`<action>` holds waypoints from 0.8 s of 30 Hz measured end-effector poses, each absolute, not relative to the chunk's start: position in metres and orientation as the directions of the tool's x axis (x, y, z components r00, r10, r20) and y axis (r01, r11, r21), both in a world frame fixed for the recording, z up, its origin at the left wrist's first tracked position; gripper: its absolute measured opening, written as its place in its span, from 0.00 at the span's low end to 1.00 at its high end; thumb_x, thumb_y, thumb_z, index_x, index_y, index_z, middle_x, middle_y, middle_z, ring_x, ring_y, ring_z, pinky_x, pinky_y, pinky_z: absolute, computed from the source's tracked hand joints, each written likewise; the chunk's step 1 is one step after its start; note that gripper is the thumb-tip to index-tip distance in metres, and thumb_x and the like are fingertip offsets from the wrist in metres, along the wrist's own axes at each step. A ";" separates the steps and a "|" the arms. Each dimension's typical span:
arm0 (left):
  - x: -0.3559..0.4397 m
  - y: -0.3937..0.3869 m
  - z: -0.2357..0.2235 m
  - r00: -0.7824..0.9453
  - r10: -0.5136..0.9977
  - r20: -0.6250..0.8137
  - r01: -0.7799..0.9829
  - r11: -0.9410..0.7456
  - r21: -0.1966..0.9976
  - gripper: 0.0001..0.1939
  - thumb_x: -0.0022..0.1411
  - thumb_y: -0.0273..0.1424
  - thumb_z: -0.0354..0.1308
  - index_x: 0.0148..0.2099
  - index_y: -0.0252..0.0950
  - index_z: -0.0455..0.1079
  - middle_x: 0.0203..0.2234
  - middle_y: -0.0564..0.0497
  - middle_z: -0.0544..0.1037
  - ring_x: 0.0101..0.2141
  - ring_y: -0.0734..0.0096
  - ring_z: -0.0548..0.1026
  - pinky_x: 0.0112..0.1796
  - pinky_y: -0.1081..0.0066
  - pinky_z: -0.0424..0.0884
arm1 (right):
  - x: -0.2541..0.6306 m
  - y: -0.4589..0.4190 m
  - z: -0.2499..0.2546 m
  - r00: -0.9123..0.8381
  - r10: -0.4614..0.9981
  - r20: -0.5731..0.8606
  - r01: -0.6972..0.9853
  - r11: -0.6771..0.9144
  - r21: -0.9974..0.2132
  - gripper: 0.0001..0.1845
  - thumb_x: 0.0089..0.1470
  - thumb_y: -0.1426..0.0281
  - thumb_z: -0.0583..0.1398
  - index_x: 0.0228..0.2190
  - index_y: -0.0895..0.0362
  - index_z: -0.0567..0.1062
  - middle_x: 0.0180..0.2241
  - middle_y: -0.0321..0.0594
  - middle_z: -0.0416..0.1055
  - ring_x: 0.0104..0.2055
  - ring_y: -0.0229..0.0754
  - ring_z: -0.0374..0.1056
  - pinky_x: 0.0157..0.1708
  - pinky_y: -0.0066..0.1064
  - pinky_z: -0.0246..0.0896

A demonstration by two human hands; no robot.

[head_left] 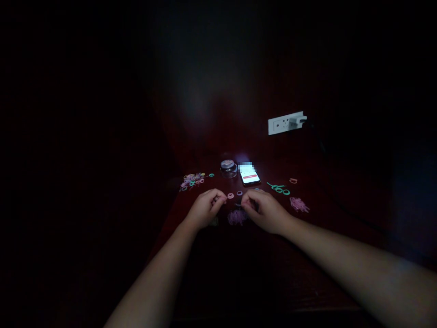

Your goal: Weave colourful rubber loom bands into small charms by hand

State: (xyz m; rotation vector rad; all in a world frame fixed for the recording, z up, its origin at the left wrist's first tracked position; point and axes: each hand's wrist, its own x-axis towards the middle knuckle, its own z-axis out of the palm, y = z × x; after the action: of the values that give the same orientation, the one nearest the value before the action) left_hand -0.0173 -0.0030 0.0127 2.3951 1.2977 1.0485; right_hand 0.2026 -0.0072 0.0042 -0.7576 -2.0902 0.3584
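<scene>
My left hand (207,207) is closed over the dark table, thumb and fingers pinched together; what lies between them is too small to make out. Facing it, my right hand (264,208) is also closed, and a small purple hair tie (238,204) shows at its fingertips. Below and between the hands is a pile of purple hair ties (236,217). A pink hair tie (230,196) and a lilac hair tie (239,193) lie just beyond the fingertips. Some pale thing (214,222) is partly hidden under my left hand.
A mixed heap of coloured hair ties (191,181) lies at the left. Behind stand a clear lidded jar (228,169) and a lit phone (250,175). Green ties (279,189), an orange tie (293,181) and a pink pile (299,204) lie right. A wall socket (285,123) holds a plug.
</scene>
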 end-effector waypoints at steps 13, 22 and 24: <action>-0.004 -0.014 0.021 0.526 0.646 0.553 0.560 -0.753 0.347 0.05 0.62 0.30 0.58 0.38 0.37 0.75 0.30 0.51 0.78 0.29 0.75 0.74 0.33 0.75 0.69 | 0.204 -0.005 0.002 -0.458 0.634 0.623 0.363 0.773 -0.520 0.06 0.56 0.74 0.56 0.27 0.57 0.70 0.24 0.34 0.66 0.27 0.36 0.60 0.29 0.28 0.53; -0.004 -0.016 0.022 0.493 0.658 0.570 0.564 -0.740 0.366 0.05 0.62 0.30 0.58 0.38 0.35 0.74 0.30 0.51 0.78 0.29 0.76 0.73 0.32 0.75 0.68 | 0.205 -0.006 0.003 -0.453 0.646 0.615 0.348 0.763 -0.545 0.07 0.56 0.74 0.56 0.26 0.57 0.68 0.23 0.34 0.64 0.26 0.35 0.59 0.27 0.27 0.53; -0.003 -0.016 0.022 0.499 0.663 0.558 0.563 -0.738 0.373 0.05 0.62 0.30 0.58 0.37 0.35 0.75 0.29 0.51 0.78 0.28 0.76 0.73 0.31 0.75 0.68 | 0.205 -0.006 0.003 -0.464 0.660 0.590 0.332 0.748 -0.575 0.05 0.56 0.73 0.57 0.27 0.57 0.68 0.23 0.33 0.64 0.26 0.35 0.60 0.26 0.27 0.53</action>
State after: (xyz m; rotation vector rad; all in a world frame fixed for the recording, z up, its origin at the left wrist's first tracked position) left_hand -0.0034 -0.0162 0.0221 2.5941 1.0677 1.0603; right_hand 0.2054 -0.0062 0.0026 -0.7449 -2.0855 0.4854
